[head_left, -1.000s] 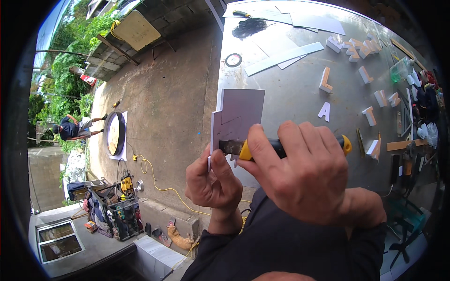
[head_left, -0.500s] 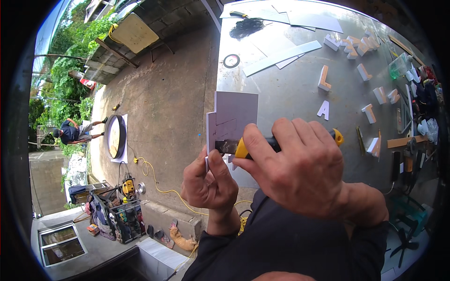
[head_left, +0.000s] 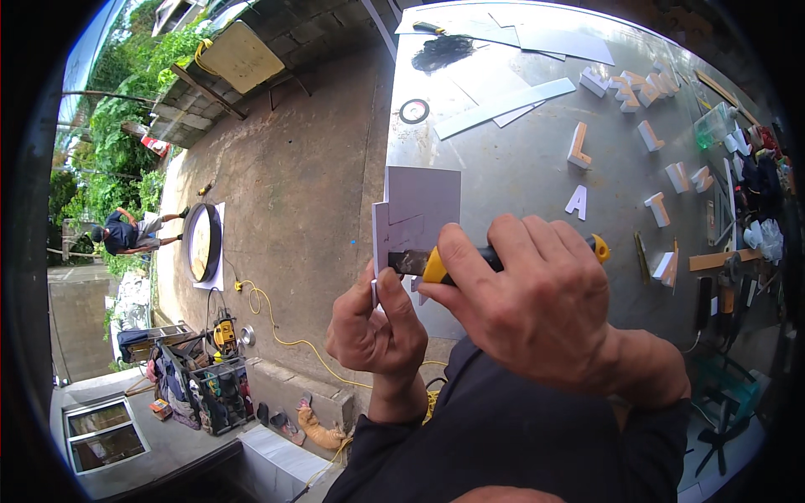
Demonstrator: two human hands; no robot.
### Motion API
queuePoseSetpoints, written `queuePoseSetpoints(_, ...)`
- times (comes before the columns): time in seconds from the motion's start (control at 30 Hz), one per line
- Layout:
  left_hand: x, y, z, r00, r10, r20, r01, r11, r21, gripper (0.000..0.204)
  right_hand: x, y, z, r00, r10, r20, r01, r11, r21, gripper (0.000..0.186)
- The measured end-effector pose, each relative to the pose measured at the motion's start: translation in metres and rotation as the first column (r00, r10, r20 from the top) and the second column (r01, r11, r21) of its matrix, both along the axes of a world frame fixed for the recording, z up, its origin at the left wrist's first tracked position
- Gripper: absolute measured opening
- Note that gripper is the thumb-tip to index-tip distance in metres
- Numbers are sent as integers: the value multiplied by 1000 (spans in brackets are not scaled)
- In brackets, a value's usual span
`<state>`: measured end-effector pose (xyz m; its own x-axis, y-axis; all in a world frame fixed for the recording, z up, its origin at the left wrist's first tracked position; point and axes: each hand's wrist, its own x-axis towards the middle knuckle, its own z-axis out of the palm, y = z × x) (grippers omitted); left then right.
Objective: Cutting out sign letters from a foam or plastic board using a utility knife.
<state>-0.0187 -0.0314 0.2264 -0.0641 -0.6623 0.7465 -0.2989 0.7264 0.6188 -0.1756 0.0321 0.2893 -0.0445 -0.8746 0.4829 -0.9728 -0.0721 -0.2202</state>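
Gripping a yellow-black utility knife [head_left: 495, 258], hands trim a stepped pale panel [head_left: 417, 210]

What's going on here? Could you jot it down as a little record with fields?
Left hand: pinches the lower edge of a white sheet piece
Right hand: grips a yellow-and-black utility knife, blade against the sheet
Work surface: grey table
On the table: white cut-out letters, long white strips, a tape roll
Background: a person crouching by a round frame
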Motion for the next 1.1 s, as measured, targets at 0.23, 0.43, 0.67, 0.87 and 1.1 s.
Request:
queuePoseSetpoints(0.23,6,8,22,989,-85,119,115,954,-276,39,-25,-3,-4,958,274,80,-245,933,-263,40)
queuePoseSetpoints(0.43,13,2,49,827,-552,107,517,822,239,103,-50,7,-42,789,516,334,-414,848,-332,46)
queuePoseSetpoints(0.67,-1,-38,47,508,-774,-377,681,92,727,78,-44,25,-77,580,617,532,-464,787,-407,51)
queuePoseSetpoints(0.87,-12,-42,66,356,-822,-445,539,-208,816,42,-54,35,-93,579,604,547,-411,796,-444,55)
queuePoseSetpoints(1.1,-16,-45,77,353,-776,-523,442,-354,824,34,-51,46,-99,518,571,637,-382,821,-425,57)
